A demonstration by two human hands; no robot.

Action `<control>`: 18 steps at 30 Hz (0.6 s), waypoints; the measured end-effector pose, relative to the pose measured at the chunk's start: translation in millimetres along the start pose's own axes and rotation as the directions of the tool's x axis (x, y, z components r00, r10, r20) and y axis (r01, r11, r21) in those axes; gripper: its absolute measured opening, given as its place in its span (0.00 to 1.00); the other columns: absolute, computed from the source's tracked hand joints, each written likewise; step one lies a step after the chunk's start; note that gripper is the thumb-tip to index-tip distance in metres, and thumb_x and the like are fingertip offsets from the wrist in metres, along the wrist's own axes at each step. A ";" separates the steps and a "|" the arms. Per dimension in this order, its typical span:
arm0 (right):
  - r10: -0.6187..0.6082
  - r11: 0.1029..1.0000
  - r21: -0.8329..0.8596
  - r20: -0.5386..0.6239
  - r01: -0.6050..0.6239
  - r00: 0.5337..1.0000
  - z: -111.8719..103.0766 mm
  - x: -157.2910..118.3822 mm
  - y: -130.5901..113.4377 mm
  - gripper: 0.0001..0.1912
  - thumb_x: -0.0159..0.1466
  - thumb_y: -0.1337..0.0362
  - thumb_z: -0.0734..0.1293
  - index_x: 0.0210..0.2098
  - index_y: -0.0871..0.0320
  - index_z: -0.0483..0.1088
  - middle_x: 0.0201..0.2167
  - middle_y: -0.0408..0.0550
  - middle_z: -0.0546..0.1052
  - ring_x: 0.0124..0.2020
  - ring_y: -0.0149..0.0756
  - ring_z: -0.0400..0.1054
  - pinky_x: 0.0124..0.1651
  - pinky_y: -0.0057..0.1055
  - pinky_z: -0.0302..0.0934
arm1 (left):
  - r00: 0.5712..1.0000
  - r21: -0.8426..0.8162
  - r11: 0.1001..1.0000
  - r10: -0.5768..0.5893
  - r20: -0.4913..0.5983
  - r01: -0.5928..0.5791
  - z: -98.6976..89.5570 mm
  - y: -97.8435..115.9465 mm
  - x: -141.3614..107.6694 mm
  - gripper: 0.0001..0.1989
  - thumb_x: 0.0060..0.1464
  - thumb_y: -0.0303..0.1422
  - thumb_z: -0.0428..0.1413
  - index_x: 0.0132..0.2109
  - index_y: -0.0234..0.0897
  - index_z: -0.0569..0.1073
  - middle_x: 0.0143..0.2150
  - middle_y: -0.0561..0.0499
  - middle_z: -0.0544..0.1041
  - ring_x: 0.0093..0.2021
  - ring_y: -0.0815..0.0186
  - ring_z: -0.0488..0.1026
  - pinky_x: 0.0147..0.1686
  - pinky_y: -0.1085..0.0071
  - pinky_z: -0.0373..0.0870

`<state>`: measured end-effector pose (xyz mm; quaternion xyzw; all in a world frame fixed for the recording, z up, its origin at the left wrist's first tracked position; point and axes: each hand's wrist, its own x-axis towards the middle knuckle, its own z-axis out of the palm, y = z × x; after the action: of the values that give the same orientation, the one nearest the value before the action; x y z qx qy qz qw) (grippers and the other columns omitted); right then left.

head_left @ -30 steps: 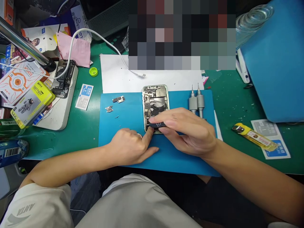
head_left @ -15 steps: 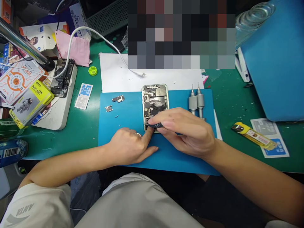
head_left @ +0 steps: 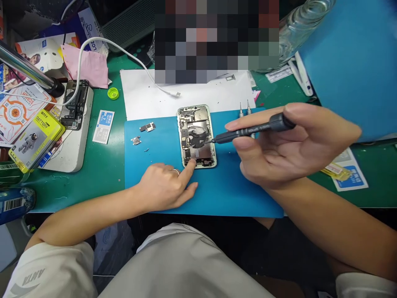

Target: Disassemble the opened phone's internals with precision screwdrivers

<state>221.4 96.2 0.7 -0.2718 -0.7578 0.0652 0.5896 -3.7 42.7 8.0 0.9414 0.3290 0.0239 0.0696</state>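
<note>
An opened phone (head_left: 203, 154) with its inner parts bare lies upright on the blue mat (head_left: 217, 194). My left hand (head_left: 164, 185) rests the tip of its stretched index finger on the phone's lower end; its thumb is out, the other fingers are curled, and it holds nothing. Between thumb and fingers, my right hand (head_left: 288, 145) grips a black screwdriver (head_left: 248, 131), raised at the phone's right side with its tip pointing left over the phone. Left of the phone lie a small metal-and-black bracket (head_left: 147, 127), another small metal part (head_left: 135, 140) and a tiny sliver (head_left: 146, 150).
Two grey screwdrivers (head_left: 245, 108) are partly hidden behind my right hand. A white cable (head_left: 124, 47) ends on the white paper (head_left: 139, 97). Boxes, a battery pack (head_left: 37, 138) and another opened phone (head_left: 74, 105) crowd the left. A glass jar (head_left: 297, 33) stands at back right.
My right hand has lifted the screwdriver from the phone's lower end and moved up and right. My left index finger stays on the phone. The whole view has shifted slightly.
</note>
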 end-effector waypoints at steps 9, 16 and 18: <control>0.110 0.990 -0.093 0.003 -0.110 0.994 3.4 -10.2 2.0 0.31 0.69 0.64 0.69 0.68 0.38 0.60 0.38 0.42 0.79 0.34 0.39 0.79 0.34 0.38 0.74 | 0.997 0.016 1.000 0.017 -0.081 -0.016 1.8 -1.7 1.5 0.26 0.72 0.43 0.46 0.64 0.28 0.71 0.24 0.52 0.79 0.24 0.63 0.78 0.23 0.67 0.67; 0.079 0.997 0.003 0.015 -0.079 0.997 5.3 -12.0 6.8 0.35 0.65 0.70 0.71 0.68 0.42 0.62 0.40 0.42 0.81 0.35 0.40 0.80 0.37 0.41 0.74 | 0.998 0.049 0.999 -0.003 -0.068 0.007 2.5 -1.0 2.7 0.28 0.72 0.47 0.47 0.64 0.27 0.70 0.25 0.52 0.79 0.24 0.62 0.77 0.22 0.67 0.66; 0.088 0.996 0.004 0.026 -0.089 0.996 4.9 -12.1 5.3 0.35 0.65 0.70 0.71 0.68 0.42 0.62 0.39 0.43 0.81 0.35 0.41 0.80 0.36 0.42 0.74 | 0.998 0.052 0.999 -0.006 -0.056 0.009 2.3 -0.9 2.5 0.29 0.71 0.48 0.47 0.64 0.28 0.70 0.25 0.52 0.79 0.24 0.62 0.78 0.22 0.67 0.66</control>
<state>220.5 95.9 -13.4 -0.3026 -0.7523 0.0968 0.5772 -2.1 44.8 5.5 0.9406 0.3350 0.0413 0.0359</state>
